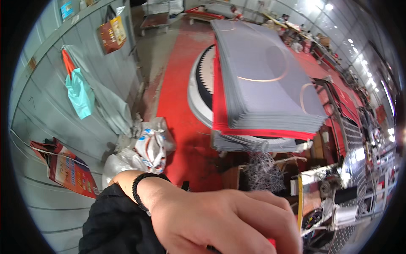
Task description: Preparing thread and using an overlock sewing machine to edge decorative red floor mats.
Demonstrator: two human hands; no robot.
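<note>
My left hand (224,220) reaches across the lower middle, close to the camera, from a black sleeve (118,222). A black beaded bracelet (137,190) circles its wrist. The back of the hand faces up and its fingers curl downward, closed; the fingertips and anything within them are hidden. A bit of red shows beneath the hand. My right hand is out of view. Beyond the left hand stands a tall stack of grey sheets (262,72) with red sheets (262,132) under it.
A tangle of wire (264,171) lies before the stack. Clear plastic bags (118,165) rest on the red floor (186,139) by the grey wall (46,106). Bags hang there, one turquoise (80,95). Metal racks with machine parts (347,211) stand at right.
</note>
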